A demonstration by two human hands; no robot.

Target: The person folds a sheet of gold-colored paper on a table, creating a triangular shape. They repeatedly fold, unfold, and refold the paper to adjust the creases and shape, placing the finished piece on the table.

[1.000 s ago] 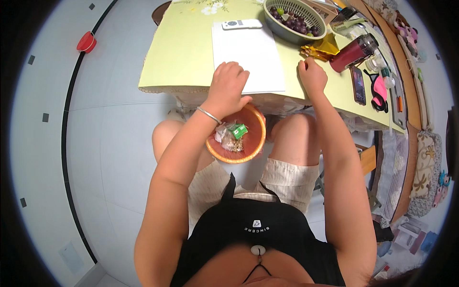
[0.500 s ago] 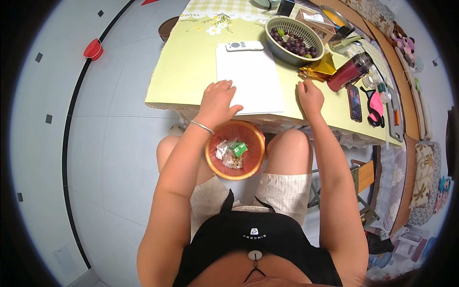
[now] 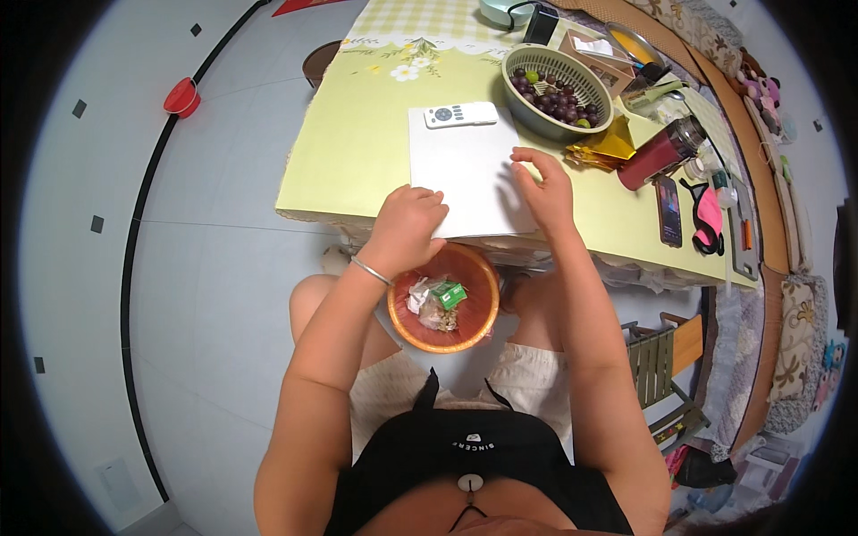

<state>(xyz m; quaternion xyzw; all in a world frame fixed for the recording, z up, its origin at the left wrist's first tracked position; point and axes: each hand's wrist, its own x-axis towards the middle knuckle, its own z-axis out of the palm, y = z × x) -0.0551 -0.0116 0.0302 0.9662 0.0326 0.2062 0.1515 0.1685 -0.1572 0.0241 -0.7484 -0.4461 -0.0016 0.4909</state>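
A white sheet of paper (image 3: 460, 170) lies on the yellow-green tablecloth (image 3: 357, 152). My left hand (image 3: 407, 223) rests curled on the sheet's near left corner, at the table edge. My right hand (image 3: 541, 188) hovers over the sheet's right side with fingers bent and apart, holding nothing I can see. A white remote control (image 3: 460, 114) lies along the sheet's far edge. Below the table edge, between my knees, stands an orange bin (image 3: 478, 308) with crumpled wrappers and a green scrap inside.
A green basket of dark fruit (image 3: 556, 89) stands at the back right, with gold foil (image 3: 603, 147), a red flask (image 3: 660, 154) and a phone (image 3: 668, 210) beside it. A wooden chair (image 3: 661, 357) is to the right. A red dish (image 3: 181, 96) lies on the grey floor.
My right hand moved left from the table's right part onto the sheet. My left hand slid toward the sheet's near corner. The view shifted closer over the table.
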